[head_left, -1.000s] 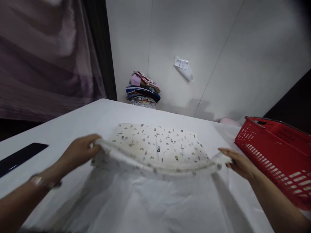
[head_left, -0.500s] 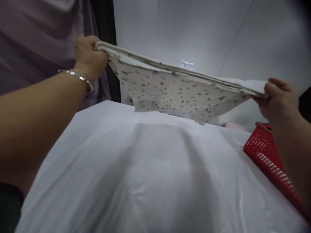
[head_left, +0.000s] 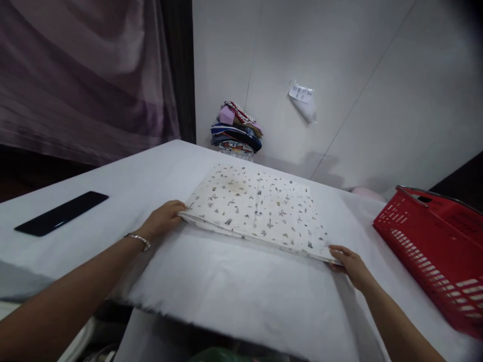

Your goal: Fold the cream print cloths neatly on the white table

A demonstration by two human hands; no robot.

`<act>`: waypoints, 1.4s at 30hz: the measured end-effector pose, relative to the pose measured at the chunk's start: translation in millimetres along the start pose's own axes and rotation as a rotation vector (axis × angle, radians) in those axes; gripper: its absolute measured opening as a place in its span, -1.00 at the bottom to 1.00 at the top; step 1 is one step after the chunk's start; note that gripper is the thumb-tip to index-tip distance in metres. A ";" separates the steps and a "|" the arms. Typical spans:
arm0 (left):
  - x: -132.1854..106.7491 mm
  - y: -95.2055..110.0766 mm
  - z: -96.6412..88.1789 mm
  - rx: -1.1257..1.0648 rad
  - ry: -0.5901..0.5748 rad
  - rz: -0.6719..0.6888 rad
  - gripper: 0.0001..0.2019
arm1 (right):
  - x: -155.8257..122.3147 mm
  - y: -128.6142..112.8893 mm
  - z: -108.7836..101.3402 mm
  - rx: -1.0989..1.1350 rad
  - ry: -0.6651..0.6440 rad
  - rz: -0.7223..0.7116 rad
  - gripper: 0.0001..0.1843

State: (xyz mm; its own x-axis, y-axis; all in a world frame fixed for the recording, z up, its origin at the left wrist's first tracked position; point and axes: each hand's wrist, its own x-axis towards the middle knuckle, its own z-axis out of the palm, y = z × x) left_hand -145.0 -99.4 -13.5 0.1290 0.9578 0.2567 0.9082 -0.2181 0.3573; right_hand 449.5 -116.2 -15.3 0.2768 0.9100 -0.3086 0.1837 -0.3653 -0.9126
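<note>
A folded white cloth (head_left: pixel 260 206) with small dark and tan prints lies mostly flat on the white-covered table (head_left: pixel 234 281), its layers showing along the near edge. My left hand (head_left: pixel 164 218), with a silver bracelet at the wrist, pinches the cloth's near left corner. At the near right corner, my right hand (head_left: pixel 350 264) grips the cloth between thumb and fingers. Both corners look slightly raised from the table. The fingertips under the cloth are hidden.
A red plastic basket (head_left: pixel 433 251) stands at the table's right side. On the left lies a flat black object (head_left: pixel 62 213), perhaps a phone. Folded clothes (head_left: pixel 237 130) are stacked beyond the far edge, against the wall. A labelled plastic bag (head_left: pixel 303 100) hangs there.
Both hands have come down and nearer with the cloth, which hung in the air before and now rests on the table. More of the table, basket and clothes stack shows.
</note>
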 end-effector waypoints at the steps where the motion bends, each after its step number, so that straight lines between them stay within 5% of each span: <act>1: -4.3 2.2 -2.1 -0.008 0.044 -0.017 -0.72 | -5.6 -0.3 -2.6 0.013 0.010 -0.027 -0.62; 4: -14.5 9.5 -10.5 -0.005 0.106 -0.037 -0.71 | -20.5 -4.4 -11.4 -0.012 0.016 -0.044 -0.56; 12: -41.4 9.5 -6.7 0.039 0.003 0.122 -0.75 | -35.6 12.8 -13.2 -0.211 0.032 -0.005 -0.50; 15: -49.0 11.3 -6.9 0.001 -0.054 0.108 -0.71 | -31.2 19.6 -15.6 -0.523 0.014 -0.028 -0.54; 18: -59.7 18.2 -9.7 -0.030 -0.070 0.065 -0.57 | -29.5 23.9 -13.9 -0.910 0.103 -0.305 -0.62; 22: -75.1 40.9 -8.3 -0.003 0.024 0.075 -0.45 | -43.6 19.4 20.7 -0.965 0.175 -0.810 -0.61; 28: -69.4 80.2 17.3 0.006 0.030 0.167 -0.75 | -67.2 -6.7 122.9 -0.862 -0.239 -1.145 -0.69; 33: -55.1 83.5 32.3 0.001 0.006 0.191 -0.77 | -58.5 -12.9 164.8 -0.905 -0.342 -1.241 -0.71; 42: -56.0 86.0 31.2 0.044 0.034 0.199 -0.72 | -63.1 -7.2 169.8 -0.783 -0.170 -1.140 -0.68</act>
State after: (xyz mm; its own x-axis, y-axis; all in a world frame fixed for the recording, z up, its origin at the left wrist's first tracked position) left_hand -61.6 -165.9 -25.1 0.2952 0.8896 0.3484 0.8827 -0.3935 0.2568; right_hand 270.5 -137.8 -34.9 -0.4871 0.7687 0.4145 0.7173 0.6229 -0.3123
